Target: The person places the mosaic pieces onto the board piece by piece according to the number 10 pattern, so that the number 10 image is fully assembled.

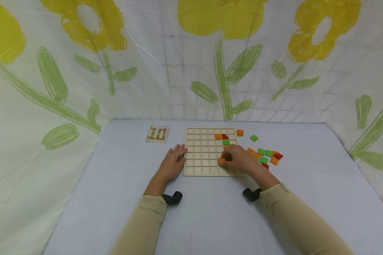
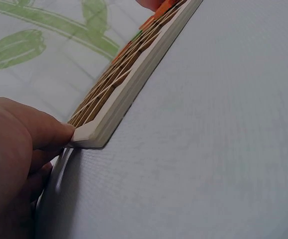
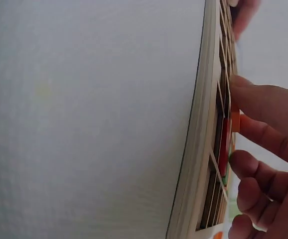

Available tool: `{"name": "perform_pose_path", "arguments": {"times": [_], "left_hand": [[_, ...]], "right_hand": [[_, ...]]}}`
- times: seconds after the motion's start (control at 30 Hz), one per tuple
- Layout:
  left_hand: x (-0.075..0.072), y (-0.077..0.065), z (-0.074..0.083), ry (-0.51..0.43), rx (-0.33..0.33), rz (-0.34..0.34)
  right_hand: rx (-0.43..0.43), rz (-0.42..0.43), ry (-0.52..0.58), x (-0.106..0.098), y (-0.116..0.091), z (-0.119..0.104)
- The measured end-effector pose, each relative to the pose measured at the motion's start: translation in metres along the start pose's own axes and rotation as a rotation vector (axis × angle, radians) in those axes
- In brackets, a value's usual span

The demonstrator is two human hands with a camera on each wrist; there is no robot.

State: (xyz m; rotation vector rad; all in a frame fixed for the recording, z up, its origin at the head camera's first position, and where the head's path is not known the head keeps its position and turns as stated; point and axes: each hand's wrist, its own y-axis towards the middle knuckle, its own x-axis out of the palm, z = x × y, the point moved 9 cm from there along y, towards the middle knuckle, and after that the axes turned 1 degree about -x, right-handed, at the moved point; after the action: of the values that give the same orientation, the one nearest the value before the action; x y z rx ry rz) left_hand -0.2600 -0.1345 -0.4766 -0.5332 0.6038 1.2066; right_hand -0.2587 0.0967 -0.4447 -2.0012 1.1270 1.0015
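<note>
My right hand (image 1: pixel 241 160) is over the right part of the wooden grid board (image 1: pixel 196 156). Its thumb and a finger pinch an orange square tile (image 1: pixel 221 161) at a cell in the lower rows; the right wrist view shows this orange tile (image 3: pixel 235 122) edge-on between them. Beside it sits a red tile (image 3: pixel 224 144) in the grid. Higher up, an orange tile (image 1: pixel 218 136), a red rounded tile (image 1: pixel 225 136) and a green tile (image 1: pixel 226 142) lie in cells. My left hand (image 1: pixel 172 164) rests along the board's left edge, its thumb touching the corner (image 2: pixel 86 133).
Loose green, orange and red tiles (image 1: pixel 264 160) are scattered right of the board. Orange tiles (image 1: pixel 240 132) and a single green tile (image 1: pixel 254 138) lie near its upper right. A patterned card (image 1: pixel 157 134) is at the upper left. Behind the table hangs a flower-print cloth (image 1: pixel 166 81).
</note>
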Motion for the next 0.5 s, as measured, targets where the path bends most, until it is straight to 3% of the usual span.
{"name": "perform_pose_path", "arguments": {"times": [0.5], "left_hand": [[-0.0003,0.0002,0.0001,-0.001,-0.003,0.009]], "right_hand": [[0.004,0.012,-0.018,0.0041,-0.0014,0.0001]]}}
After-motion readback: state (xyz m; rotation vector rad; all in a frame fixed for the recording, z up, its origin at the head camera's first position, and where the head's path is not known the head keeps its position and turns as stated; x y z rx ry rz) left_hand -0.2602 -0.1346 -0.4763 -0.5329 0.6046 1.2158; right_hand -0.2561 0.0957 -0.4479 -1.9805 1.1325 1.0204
